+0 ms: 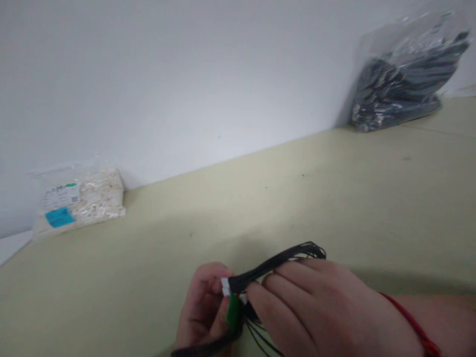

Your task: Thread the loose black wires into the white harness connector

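Note:
Low in the middle of the view, my left hand (pixel 203 307) is closed, its thumb and fingers pinching a white connector (pixel 225 287). Black wires (pixel 275 262) run out of that connector to the right and loop over at their far end. Just below it a green piece (pixel 233 312), of a kind I cannot make out, lies against my left thumb. My right hand (pixel 320 307) is closed around the wire harness close to the connector, its fingertips mostly hidden. More thin black wires hang beneath both hands. A red cord circles my right wrist.
A clear plastic bag (pixel 98 193) of small whitish parts, with a white and a blue label, rests against the wall at left. Another clear bag (pixel 405 84) with dark cables leans on the wall (pixel 223 74) at far right. The tabletop (pixel 156 248) is pale yellow-green.

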A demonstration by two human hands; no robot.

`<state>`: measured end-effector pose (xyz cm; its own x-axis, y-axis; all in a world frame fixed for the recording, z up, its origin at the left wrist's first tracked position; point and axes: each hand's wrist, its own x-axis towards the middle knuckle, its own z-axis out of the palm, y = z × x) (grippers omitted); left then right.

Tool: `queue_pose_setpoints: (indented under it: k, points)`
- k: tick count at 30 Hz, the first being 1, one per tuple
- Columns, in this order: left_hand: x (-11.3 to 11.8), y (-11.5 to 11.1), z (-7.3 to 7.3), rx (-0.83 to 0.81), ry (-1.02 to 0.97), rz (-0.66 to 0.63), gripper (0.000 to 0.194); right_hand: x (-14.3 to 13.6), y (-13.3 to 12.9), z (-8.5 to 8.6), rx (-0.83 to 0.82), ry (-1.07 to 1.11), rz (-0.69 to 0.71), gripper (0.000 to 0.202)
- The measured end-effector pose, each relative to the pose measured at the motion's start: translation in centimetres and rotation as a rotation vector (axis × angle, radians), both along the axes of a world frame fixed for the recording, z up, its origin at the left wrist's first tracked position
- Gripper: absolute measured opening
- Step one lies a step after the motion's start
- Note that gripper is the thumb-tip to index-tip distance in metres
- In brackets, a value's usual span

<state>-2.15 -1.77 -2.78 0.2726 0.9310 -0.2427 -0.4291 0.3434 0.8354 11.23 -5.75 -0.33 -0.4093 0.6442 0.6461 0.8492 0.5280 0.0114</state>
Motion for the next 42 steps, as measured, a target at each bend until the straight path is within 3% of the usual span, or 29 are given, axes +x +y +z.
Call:
queue_pose_setpoints:
  k: [5, 7, 11, 13, 16, 21, 23, 26, 27, 29, 32, 36, 37, 39, 42]
  points:
    - [0.2, 1.4, -0.6, 0.021, 0.061, 0.073, 0.039, 0.5, -0.2, 1.1, 0.056, -0.036, -0.042, 0.011]
    - [0.4, 1.8, -0.6, 0.044, 0.085, 0.134, 0.036, 0.7, -0.4, 1.4, -0.019, -0.004, -0.05, 0.004]
    - [0.7, 2.0, -0.5, 0.049, 0.121, 0.14, 0.033, 0.4, -0.1, 0.9, -0.595, 0.07, -0.223, 0.008]
    - [0.7, 1.8, -0.5, 0.042, 0.121, 0.125, 0.031, 0.2, 0.4, 0.4, -0.758, 0.076, -0.217, 0.017]
    - [0.5, 1.5, -0.6, 0.046, 0.135, 0.109, 0.031, 0.1, 1.1, -0.1, -0.76, 0.066, -0.1, 0.026]
    - [0.5, 1.7, -0.8, 0.057, 0.132, 0.087, 0.03, 0.9, 1.6, 1.0, -0.73, 0.149, -0.101, 0.024]
    - [0.6, 1.9, -0.9, 0.05, 0.126, 0.078, 0.032, 2.0, 1.9, 1.9, -0.907, 0.379, 0.051, 0.019]
    - [0.5, 1.8, -0.9, 0.053, 0.126, 0.072, 0.031, 4.7, 3.1, 2.6, -1.467, 0.816, 0.547, 0.025]
    - [0.4, 1.8, -0.9, 0.056, 0.129, 0.079, 0.031, 5.7, 3.6, 2.6, -1.534, 0.939, 0.684, 0.023]
    - [0.4, 1.6, -0.9, 0.063, 0.131, 0.099, 0.031, 7.3, 4.6, 2.5, -1.43, 1.067, 0.782, 0.017]
    - [0.4, 1.6, -0.8, 0.067, 0.116, 0.115, 0.028, 8.5, 5.7, 2.7, -1.045, 1.254, 0.712, 0.01]
    - [0.6, 1.7, -0.8, 0.085, 0.12, 0.121, 0.025, 7.8, 5.4, 4.4, -0.586, 1.721, 0.59, 0.026]
    - [0.6, 1.7, -0.9, 0.087, 0.134, 0.125, 0.027, 7.3, 5.0, 4.8, -0.563, 1.707, 0.522, 0.028]
    - [0.6, 1.6, -1.1, 0.086, 0.165, 0.141, 0.03, 6.0, 3.8, 5.2, -0.684, 1.504, 0.454, 0.023]
    - [0.3, 1.3, -1.2, 0.094, 0.137, 0.153, 0.038, 3.8, 1.6, 4.4, -0.926, 0.986, 0.302, 0.012]
